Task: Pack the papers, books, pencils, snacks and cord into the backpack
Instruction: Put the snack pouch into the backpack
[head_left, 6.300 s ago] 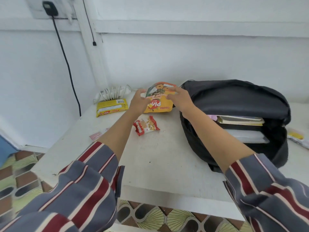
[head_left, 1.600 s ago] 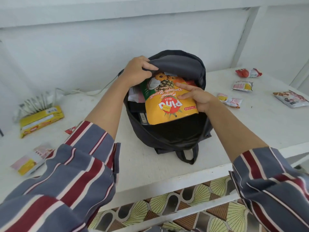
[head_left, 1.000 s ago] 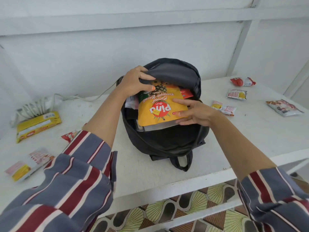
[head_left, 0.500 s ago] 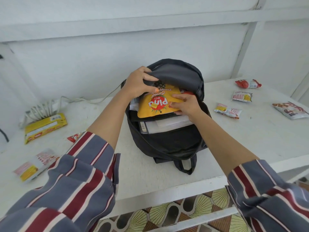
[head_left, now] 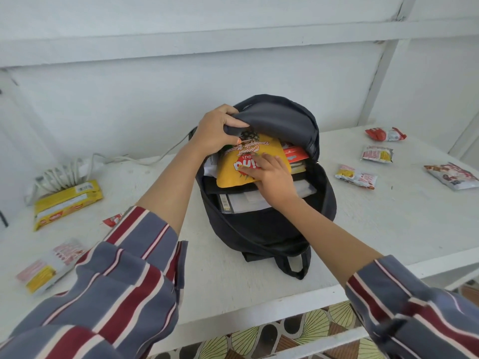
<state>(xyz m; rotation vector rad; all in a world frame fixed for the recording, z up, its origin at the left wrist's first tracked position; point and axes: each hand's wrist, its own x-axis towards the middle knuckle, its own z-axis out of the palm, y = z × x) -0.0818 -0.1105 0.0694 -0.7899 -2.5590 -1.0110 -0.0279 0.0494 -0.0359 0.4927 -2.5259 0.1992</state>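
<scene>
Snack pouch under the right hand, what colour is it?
The snack pouch is yellow-orange with red lettering; the head view shows it best.

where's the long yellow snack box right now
In the head view the yellow snack box lies far left, just in front of the coiled white cord, left of the backpack.

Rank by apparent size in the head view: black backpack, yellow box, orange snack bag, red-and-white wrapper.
1. black backpack
2. orange snack bag, though partly covered
3. yellow box, not far behind it
4. red-and-white wrapper, also farther from the camera
</scene>
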